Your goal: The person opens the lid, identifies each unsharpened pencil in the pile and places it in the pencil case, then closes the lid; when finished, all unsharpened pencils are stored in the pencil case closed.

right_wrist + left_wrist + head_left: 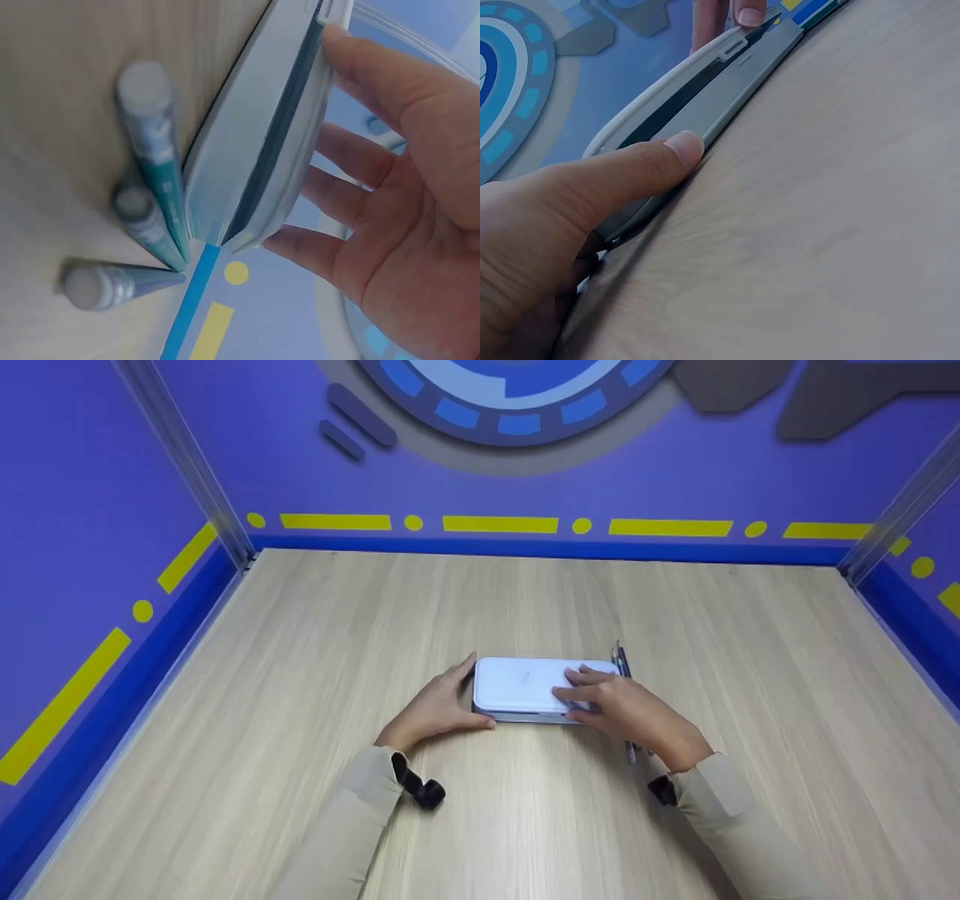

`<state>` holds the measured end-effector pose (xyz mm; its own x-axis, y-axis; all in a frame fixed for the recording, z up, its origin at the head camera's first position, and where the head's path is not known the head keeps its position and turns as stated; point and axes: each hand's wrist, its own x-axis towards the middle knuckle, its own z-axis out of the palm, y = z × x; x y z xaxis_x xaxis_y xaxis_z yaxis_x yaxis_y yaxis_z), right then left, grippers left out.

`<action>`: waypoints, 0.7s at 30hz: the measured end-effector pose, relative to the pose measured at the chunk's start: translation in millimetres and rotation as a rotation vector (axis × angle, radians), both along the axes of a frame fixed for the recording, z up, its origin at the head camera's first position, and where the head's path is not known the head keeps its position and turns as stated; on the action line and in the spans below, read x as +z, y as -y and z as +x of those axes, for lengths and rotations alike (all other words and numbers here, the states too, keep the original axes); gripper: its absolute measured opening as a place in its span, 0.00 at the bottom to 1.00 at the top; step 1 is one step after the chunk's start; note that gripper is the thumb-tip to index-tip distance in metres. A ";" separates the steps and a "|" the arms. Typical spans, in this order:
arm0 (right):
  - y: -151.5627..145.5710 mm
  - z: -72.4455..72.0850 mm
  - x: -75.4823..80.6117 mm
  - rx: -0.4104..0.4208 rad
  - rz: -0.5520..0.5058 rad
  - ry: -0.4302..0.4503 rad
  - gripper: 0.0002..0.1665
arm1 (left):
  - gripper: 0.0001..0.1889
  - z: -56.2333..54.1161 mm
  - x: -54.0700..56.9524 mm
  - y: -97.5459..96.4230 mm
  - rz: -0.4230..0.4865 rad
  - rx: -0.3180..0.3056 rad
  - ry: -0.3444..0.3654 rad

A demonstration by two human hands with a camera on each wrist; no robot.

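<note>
A pencil case with a white lid and a grey base lies on the table in the head view. Its lid stands slightly ajar, leaving a narrow dark gap along the front in both wrist views. My left hand grips the base at its left end, the thumb along the front side. Across the right part of the lid, my right hand rests spread, nearly straight fingers on top. Its thumb touches the lid's front edge near the latch. What the case holds is hidden.
Just right of the case lie several pens with silvery ends and green or bluish barrels, partly under my right hand in the head view. The wood-grain table meets blue-purple panels at the back and sides.
</note>
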<state>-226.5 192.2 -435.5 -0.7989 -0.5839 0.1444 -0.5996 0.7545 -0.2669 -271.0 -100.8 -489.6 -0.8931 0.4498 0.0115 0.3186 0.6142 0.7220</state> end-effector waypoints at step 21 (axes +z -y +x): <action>7.7 3.5 -3.2 -0.077 -0.040 0.040 0.25 | 0.62 1.3 0.0 0.5 -0.013 -0.012 -0.004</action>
<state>-222.9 184.5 -438.7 -0.8467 -0.5152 0.1331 -0.5287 0.7861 -0.3204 -269.8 -101.3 -489.7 -0.8874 0.4608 0.0096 0.3293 0.6194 0.7127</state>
